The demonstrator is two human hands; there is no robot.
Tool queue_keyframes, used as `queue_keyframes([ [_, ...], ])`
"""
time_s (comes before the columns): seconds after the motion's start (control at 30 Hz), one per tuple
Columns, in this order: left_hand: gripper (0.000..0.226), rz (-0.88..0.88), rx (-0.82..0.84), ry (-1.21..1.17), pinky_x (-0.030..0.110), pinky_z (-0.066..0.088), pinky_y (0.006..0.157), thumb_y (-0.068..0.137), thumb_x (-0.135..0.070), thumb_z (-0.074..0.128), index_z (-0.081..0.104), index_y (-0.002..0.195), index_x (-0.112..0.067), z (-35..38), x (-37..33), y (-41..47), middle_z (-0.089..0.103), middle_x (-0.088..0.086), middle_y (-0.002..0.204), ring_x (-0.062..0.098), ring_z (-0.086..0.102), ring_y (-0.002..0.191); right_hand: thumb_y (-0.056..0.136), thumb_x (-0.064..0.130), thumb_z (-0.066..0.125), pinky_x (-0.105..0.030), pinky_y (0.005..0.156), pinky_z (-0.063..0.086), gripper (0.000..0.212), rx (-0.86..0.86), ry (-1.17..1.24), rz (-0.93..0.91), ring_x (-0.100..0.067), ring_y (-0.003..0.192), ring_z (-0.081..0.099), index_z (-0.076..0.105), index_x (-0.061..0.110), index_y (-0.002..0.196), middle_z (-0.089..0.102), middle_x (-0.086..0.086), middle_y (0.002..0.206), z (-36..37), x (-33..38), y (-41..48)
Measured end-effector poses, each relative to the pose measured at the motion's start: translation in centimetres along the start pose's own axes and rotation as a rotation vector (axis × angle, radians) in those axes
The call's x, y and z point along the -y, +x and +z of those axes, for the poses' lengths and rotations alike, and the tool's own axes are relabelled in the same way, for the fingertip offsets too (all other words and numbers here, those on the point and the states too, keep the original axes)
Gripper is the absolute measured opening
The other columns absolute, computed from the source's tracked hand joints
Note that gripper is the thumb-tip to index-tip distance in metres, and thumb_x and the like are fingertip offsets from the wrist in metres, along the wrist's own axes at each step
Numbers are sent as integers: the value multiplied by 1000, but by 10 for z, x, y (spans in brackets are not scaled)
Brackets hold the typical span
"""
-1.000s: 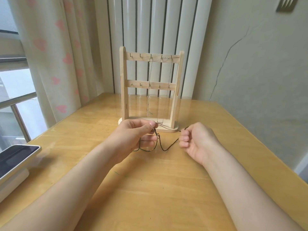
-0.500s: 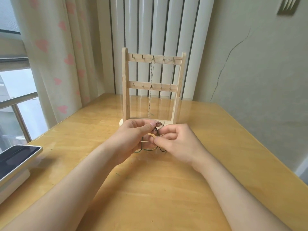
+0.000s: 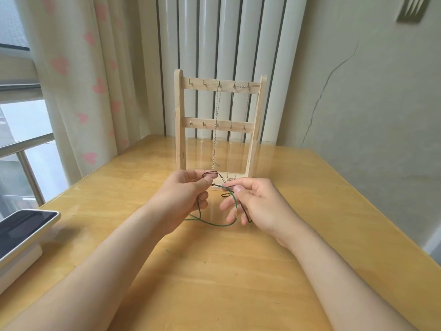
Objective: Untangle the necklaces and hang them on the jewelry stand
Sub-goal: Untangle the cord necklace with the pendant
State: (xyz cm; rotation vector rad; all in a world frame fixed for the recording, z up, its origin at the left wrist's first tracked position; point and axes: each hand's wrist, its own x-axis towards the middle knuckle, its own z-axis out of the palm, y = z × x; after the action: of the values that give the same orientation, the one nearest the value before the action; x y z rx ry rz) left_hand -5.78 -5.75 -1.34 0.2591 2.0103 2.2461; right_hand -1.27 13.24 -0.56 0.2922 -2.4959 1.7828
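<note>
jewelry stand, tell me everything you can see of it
The jewelry stand is pale wood: two uprights, two crossbars with five metal hooks each, and a flat base. It stands upright at the far side of the wooden table. A twisted silver chain hangs from the top bar's middle hook; a finer chain hangs from its two rightmost hooks.

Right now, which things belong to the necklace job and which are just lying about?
Job: tangled cords, pinched by left hand and right hand; jewelry stand; chains hung on it.
Lying about: tablet, far left; curtain.
</note>
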Motion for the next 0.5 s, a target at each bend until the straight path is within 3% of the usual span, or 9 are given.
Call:
queue_keyframes([
  [0.13,13,103,-95,141,28,58,67,102,-21,72,76,108,-10,-3,1,1,59,0,80,11,56,65,113,13,42,-31,47,49,25,-66,-33,9,-25,60,70,67,11,117,78,-11,85,2,1,1],
  [0.27,14,151,-115,66,32,65,77,99,-19,75,75,104,-5,-2,1,0,73,-2,79,15,75,77,110,12,48,-29,41,45,20,-115,-46,33,-25,52,68,67,9,112,74,-10,81,1,2,-1],
  [0.4,15,156,-109,65,33,67,74,101,-18,73,73,104,-4,0,-2,-3,77,6,86,20,78,78,107,13,53,-27,38,41,16,-148,-57,30,-29,48,69,69,13,108,74,-6,80,0,2,-3],
  [0.5,16,110,-97,96,23,61,61,103,-21,70,73,105,-5,4,-5,-8,80,14,94,19,78,75,102,14,62,-30,41,49,9,-174,-35,-2,-30,59,76,71,13,105,75,-8,88,1,4,-4],
])
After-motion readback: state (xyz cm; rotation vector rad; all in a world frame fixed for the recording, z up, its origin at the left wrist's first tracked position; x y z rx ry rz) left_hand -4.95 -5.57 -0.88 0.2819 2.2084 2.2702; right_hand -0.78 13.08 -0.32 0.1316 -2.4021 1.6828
